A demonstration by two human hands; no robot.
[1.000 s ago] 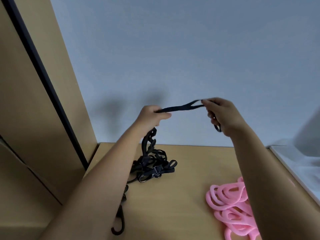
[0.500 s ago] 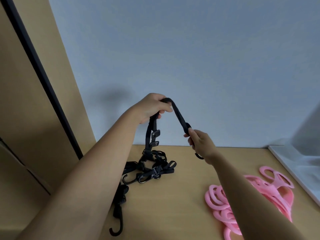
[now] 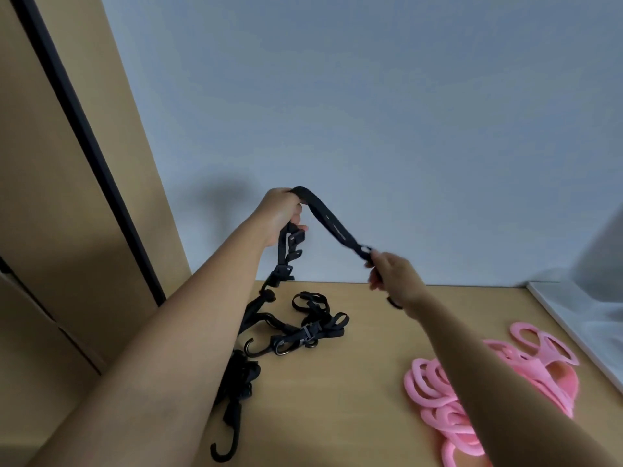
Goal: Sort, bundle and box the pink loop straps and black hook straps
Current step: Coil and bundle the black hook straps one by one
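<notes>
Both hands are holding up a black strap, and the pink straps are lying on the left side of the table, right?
Not quite. The head view shows the pink loop straps lying on the right side of the table, not the left. The rest is right: the left hand and the right hand both hold up a black hook strap.

The raised black hook strap (image 3: 333,224) looks like flat woven cloth webbing, matt. The pile of black straps (image 3: 317,326) on the table is the same dull fabric, with matt plastic buckles (image 3: 305,333) and dark hooks (image 3: 251,351) that carry a faint metallic sheen. The pink loop straps (image 3: 435,392) look smooth and rubbery or of soft plastic with a low, even gloss, the tabletop (image 3: 354,399) and side panel (image 3: 40,163) have a smooth tan wood-look finish, and the wall (image 3: 337,112) is matt paint.
</notes>
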